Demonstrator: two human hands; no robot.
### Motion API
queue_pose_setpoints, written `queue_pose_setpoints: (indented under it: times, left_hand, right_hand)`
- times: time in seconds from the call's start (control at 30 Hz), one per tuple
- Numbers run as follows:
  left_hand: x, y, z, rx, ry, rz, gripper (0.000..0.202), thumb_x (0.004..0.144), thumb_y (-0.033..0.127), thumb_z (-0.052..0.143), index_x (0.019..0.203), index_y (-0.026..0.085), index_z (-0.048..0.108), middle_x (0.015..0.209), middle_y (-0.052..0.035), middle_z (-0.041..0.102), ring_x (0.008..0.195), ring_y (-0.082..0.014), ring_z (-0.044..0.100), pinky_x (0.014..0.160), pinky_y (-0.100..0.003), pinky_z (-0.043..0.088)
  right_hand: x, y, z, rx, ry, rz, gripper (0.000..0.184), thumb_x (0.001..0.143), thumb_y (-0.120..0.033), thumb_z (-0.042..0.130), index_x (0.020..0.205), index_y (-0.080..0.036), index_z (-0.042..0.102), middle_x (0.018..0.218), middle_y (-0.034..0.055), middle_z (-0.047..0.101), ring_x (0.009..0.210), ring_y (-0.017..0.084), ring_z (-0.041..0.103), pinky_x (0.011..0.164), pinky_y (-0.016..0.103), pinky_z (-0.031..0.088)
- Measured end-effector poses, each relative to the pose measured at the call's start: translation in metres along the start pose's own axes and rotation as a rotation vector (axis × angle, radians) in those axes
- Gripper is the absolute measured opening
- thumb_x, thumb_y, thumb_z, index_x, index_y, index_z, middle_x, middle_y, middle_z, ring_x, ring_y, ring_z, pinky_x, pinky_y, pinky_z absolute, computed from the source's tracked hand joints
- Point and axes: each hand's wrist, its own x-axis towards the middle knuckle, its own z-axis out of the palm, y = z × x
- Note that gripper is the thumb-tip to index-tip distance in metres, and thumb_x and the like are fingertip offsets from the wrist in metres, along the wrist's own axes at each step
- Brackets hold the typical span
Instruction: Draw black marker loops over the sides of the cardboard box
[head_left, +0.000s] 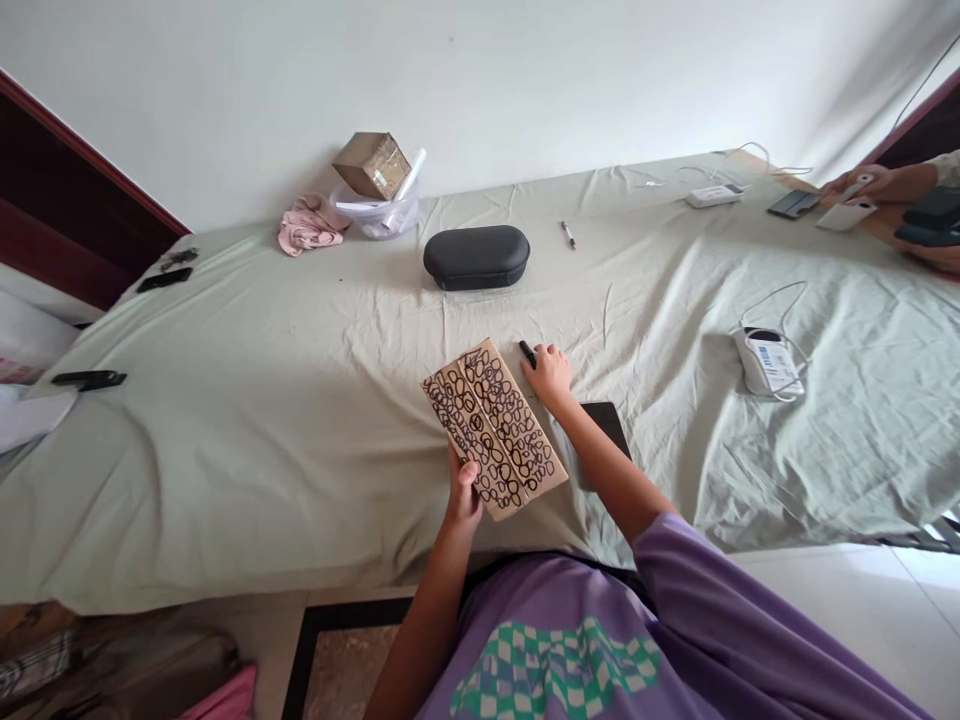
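My left hand [465,490] grips the lower left edge of a cardboard box [499,430], thumb on the near face and the other fingers hidden behind it. The box is tilted, and black hand-drawn loops cover its face. Just right of its upper corner, my right hand [551,372] has its fingers closed about a black marker [528,353], low over the cloth. A dark flat object [609,428] lies partly under my right forearm.
A black hard case [477,256] and a pen [568,235] lie farther back. Behind them stand a plastic tub [386,220] with a brown box [373,165], and a pink cloth [309,225]. A power strip [770,362] with cables lies right. Another person's hands [874,187] show far right.
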Motion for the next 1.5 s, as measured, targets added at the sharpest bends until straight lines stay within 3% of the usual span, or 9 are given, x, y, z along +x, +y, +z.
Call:
queue_pose_setpoints:
  times: [0.13,0.47,0.63,0.8,0.9,1.0,1.1,1.2,1.5]
  left_hand:
    - [0.0,0.001,0.007,0.037,-0.016,0.05,0.105,0.066,0.06,0.09,0.16,0.037,0.052,0.163,-0.0046,0.061,0.162,-0.0367,0.046,0.13,-0.05,0.046]
    - [0.004,-0.007,0.001,0.076,-0.075,0.074,0.106,0.069,0.065,0.089,0.162,0.036,0.05,0.173,-0.0062,0.05,0.165,-0.0392,0.041,0.132,-0.055,0.044]
    - [-0.001,-0.004,0.012,0.1,-0.106,0.125,0.103,0.068,0.064,0.089,0.16,0.035,0.053,0.17,-0.0072,0.054,0.164,-0.04,0.042,0.134,-0.054,0.04]
    - [-0.003,-0.006,0.012,0.119,-0.13,0.172,0.099,0.069,0.061,0.09,0.159,0.036,0.055,0.17,-0.0069,0.053,0.163,-0.0405,0.042,0.135,-0.055,0.036]
    - [-0.003,-0.008,0.009,0.108,-0.15,0.156,0.099,0.07,0.061,0.089,0.159,0.036,0.054,0.17,-0.0072,0.053,0.161,-0.0407,0.045,0.135,-0.056,0.037]
    - [-0.002,-0.009,0.008,0.083,-0.14,0.141,0.098,0.07,0.061,0.088,0.159,0.037,0.054,0.169,-0.0072,0.055,0.16,-0.0403,0.047,0.133,-0.055,0.039]
    - [-0.002,-0.009,0.008,0.095,-0.113,0.132,0.099,0.068,0.061,0.087,0.158,0.036,0.055,0.167,-0.0081,0.056,0.159,-0.0412,0.047,0.131,-0.056,0.043]
    - [-0.003,-0.009,0.007,0.11,-0.111,0.131,0.099,0.068,0.061,0.087,0.158,0.034,0.055,0.167,-0.0096,0.057,0.159,-0.0415,0.048,0.131,-0.056,0.042]
    - [-0.002,-0.012,0.006,0.09,-0.124,0.113,0.097,0.07,0.057,0.086,0.16,0.038,0.053,0.166,-0.0077,0.057,0.155,-0.0406,0.052,0.129,-0.056,0.044]
  right_hand:
    - [0.007,-0.001,0.005,0.138,0.049,-0.022,0.017,0.099,-0.025,0.054,0.108,-0.018,0.066,0.12,0.0214,0.071,0.116,0.036,0.062,0.102,0.046,0.044]
    - [-0.03,0.009,-0.003,0.721,0.21,-0.069,0.029,0.106,-0.047,0.028,0.121,-0.027,0.041,0.091,0.002,0.056,0.077,0.02,0.058,0.075,0.032,0.051]
    - [-0.047,0.007,-0.016,0.861,0.228,-0.075,0.023,0.099,-0.045,0.037,0.115,-0.028,0.04,0.094,0.0026,0.056,0.084,0.02,0.058,0.083,0.034,0.053]
    - [-0.056,0.003,-0.03,0.968,0.251,-0.117,0.036,0.098,-0.053,0.048,0.123,-0.027,0.047,0.091,0.0013,0.053,0.083,0.022,0.055,0.082,0.036,0.051]
    - [-0.056,0.002,-0.034,0.989,0.262,-0.16,0.039,0.102,-0.058,0.049,0.123,-0.026,0.054,0.091,0.0012,0.053,0.082,0.021,0.054,0.082,0.036,0.05]
    - [-0.055,0.002,-0.036,0.954,0.244,-0.162,0.042,0.103,-0.066,0.045,0.103,-0.026,0.057,0.084,0.0,0.051,0.078,0.02,0.05,0.079,0.035,0.048]
    - [-0.054,0.002,-0.038,0.944,0.23,-0.151,0.052,0.102,-0.074,0.044,0.08,-0.027,0.046,0.075,-0.001,0.046,0.072,0.019,0.044,0.072,0.034,0.045]
    - [-0.054,-0.001,-0.041,0.952,0.205,-0.141,0.058,0.101,-0.077,0.042,0.07,-0.028,0.037,0.068,-0.0016,0.039,0.067,0.019,0.038,0.066,0.034,0.04]
    - [-0.049,-0.01,-0.041,0.873,0.138,-0.049,0.051,0.105,-0.054,0.033,0.06,-0.029,0.028,0.058,-0.0016,0.031,0.06,0.019,0.035,0.061,0.034,0.038]
